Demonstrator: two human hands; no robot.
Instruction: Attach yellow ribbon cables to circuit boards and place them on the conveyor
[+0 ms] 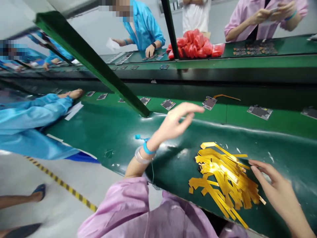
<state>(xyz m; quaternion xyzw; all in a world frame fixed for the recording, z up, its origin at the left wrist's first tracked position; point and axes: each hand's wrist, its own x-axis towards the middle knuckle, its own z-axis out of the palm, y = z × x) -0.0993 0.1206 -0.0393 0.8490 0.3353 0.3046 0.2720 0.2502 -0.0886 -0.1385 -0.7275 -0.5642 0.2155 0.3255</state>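
My left hand [179,121], wearing a blue wrist strap [149,147], reaches over the near edge of the belt with its fingers stretched out and nothing in them. Its fingertips are at the corner of a circuit board [209,102], from which a thin orange flex cable [228,96] runs to the right. On the green work surface lies a heaped pile of yellow flat flex cables [223,172]. Beside the right edge of this pile, my right hand [274,183] has thumb and fingers apart. Whether its fingertips touch a cable end is unclear.
More circuit boards [260,112] lie spaced along the green belt [235,114]. A slanted green post [99,66] stands at the left. A co-worker's blue sleeve [37,109] reaches in there. Across the line are red bags [193,44] and other people.
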